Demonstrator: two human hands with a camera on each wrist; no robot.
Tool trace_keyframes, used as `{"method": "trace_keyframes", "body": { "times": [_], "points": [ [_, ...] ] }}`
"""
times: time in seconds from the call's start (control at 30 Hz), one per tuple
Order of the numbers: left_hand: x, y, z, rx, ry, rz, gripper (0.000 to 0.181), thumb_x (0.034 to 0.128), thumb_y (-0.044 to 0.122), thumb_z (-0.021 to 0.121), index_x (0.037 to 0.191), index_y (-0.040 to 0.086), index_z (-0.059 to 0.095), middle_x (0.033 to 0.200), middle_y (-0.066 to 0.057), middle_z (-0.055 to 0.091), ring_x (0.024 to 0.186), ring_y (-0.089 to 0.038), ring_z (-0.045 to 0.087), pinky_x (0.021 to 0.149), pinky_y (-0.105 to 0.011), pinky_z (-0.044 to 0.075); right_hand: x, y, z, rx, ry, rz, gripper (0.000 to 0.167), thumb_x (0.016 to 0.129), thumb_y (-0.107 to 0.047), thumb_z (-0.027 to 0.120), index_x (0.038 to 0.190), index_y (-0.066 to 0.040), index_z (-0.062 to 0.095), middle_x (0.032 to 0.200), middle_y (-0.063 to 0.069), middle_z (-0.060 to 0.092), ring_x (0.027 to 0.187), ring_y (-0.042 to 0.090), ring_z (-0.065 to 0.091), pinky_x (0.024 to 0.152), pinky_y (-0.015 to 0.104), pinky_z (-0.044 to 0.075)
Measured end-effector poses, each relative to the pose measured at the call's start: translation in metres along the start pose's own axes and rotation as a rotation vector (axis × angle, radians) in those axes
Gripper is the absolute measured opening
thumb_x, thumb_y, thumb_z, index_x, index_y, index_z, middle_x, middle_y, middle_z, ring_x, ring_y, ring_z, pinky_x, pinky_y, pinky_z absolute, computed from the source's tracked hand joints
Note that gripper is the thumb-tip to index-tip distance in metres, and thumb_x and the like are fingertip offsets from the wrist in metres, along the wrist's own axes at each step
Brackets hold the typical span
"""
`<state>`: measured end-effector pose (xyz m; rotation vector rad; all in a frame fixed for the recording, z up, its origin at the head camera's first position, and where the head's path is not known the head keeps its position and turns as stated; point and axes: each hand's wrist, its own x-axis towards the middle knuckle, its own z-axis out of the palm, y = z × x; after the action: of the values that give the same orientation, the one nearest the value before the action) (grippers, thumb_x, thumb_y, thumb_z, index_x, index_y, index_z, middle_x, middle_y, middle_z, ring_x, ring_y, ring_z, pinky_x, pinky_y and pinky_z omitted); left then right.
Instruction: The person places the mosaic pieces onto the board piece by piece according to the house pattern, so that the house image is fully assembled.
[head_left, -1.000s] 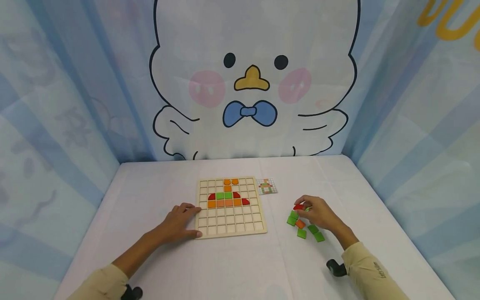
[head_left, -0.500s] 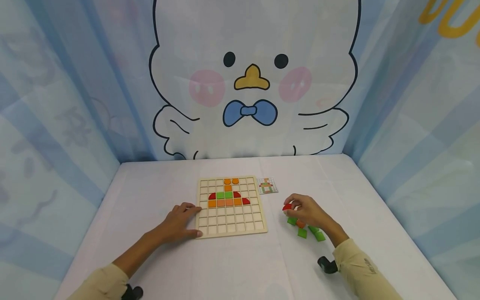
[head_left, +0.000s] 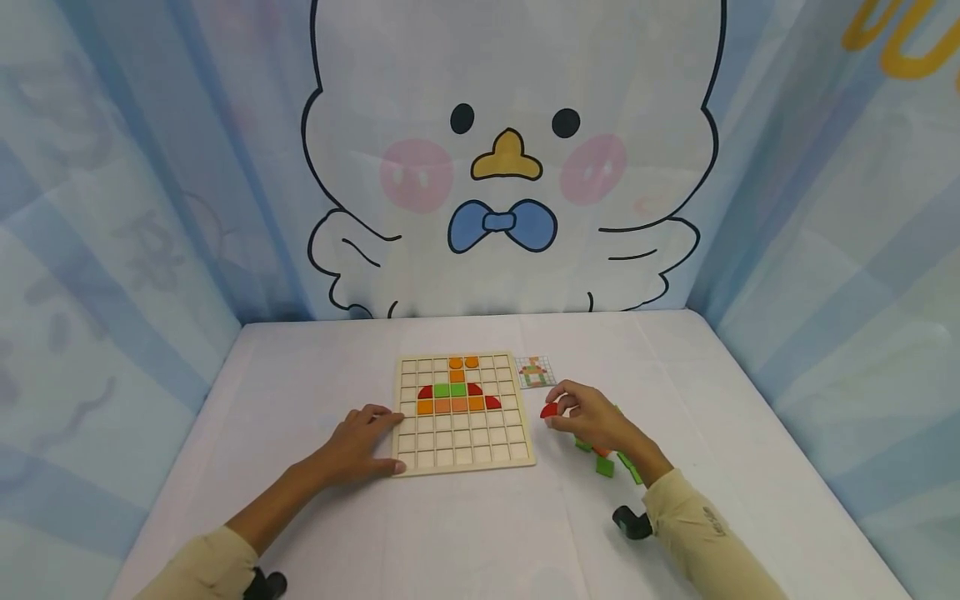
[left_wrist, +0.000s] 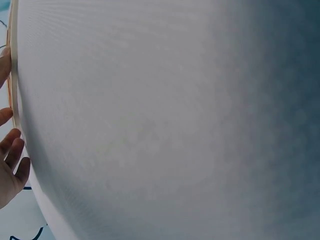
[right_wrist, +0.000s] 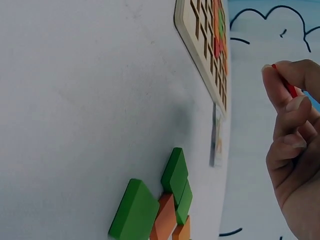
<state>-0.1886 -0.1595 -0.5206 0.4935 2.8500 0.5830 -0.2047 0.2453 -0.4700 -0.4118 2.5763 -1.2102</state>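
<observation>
In the head view, my right hand (head_left: pixel 596 417) pinches a red round-edged tile (head_left: pixel 549 411) between thumb and fingers. It is above the table, just right of the wooden grid board (head_left: pixel 453 440). The right wrist view shows the same red tile (right_wrist: pixel 291 90) edge-on at the fingertips. My left hand (head_left: pixel 358 446) rests against the board's left edge, thumb and forefinger spread along it. Orange, green, salmon and red tiles fill part of the grid: two orange discs (head_left: pixel 463 362) at the top, green squares (head_left: pixel 450 390) below, red rounded tiles at the sides.
Under and beside the right hand lie loose green tiles (head_left: pixel 604 467) and orange ones, partly hidden by it. A small pattern card (head_left: pixel 535 372) lies at the board's upper right. A printed curtain (head_left: pixel 506 275) stands behind the white-covered table (head_left: pixel 465 533).
My right hand has moved left with the red tile, from over the loose tiles toward the board. The left hand and board have stayed in place.
</observation>
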Motion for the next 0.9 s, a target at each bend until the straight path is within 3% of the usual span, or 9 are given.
{"method": "trace_keyframes", "body": {
  "times": [0.17,0.53,0.8,0.9],
  "points": [
    [-0.001,0.001,0.0,-0.002,-0.007,0.003,0.085,0.0769,0.057,0.079,0.147,0.019,0.051,0.143,-0.011,0.048,0.12,-0.027,0.045,0.101,-0.051,0.045,0.009,-0.006,0.007,0.038,-0.023,-0.05,0.03,0.09,-0.012,0.074,0.115,-0.002,0.06,0.089,0.007,0.065,0.06,0.02,0.054,0.05,0.026,0.045],
    [-0.001,0.001,-0.001,-0.009,-0.009,-0.003,0.085,0.0767,0.057,0.079,0.147,0.019,0.052,0.144,-0.011,0.047,0.119,-0.027,0.044,0.101,-0.051,0.045,0.029,-0.028,0.033,0.016,-0.069,-0.074,0.031,0.092,-0.016,0.073,0.119,-0.005,0.066,0.1,0.007,0.063,0.056,0.013,0.049,0.052,0.026,0.046],
    [-0.001,0.002,-0.001,-0.014,-0.015,-0.01,0.084,0.0772,0.056,0.08,0.147,0.018,0.051,0.144,-0.012,0.047,0.121,-0.028,0.044,0.102,-0.052,0.044,0.046,-0.035,0.057,0.01,-0.097,-0.177,0.025,0.09,-0.015,0.074,0.112,-0.01,0.066,0.097,0.002,0.065,0.092,0.016,0.061,0.081,0.027,0.053],
    [-0.001,0.002,-0.002,-0.014,-0.014,-0.008,0.084,0.0773,0.056,0.08,0.147,0.019,0.051,0.145,-0.011,0.047,0.121,-0.027,0.044,0.102,-0.051,0.044,0.052,-0.04,0.065,0.014,-0.103,-0.195,0.024,0.089,-0.016,0.075,0.111,-0.009,0.067,0.097,0.002,0.066,0.093,0.015,0.061,0.081,0.026,0.053]
  ]
}}
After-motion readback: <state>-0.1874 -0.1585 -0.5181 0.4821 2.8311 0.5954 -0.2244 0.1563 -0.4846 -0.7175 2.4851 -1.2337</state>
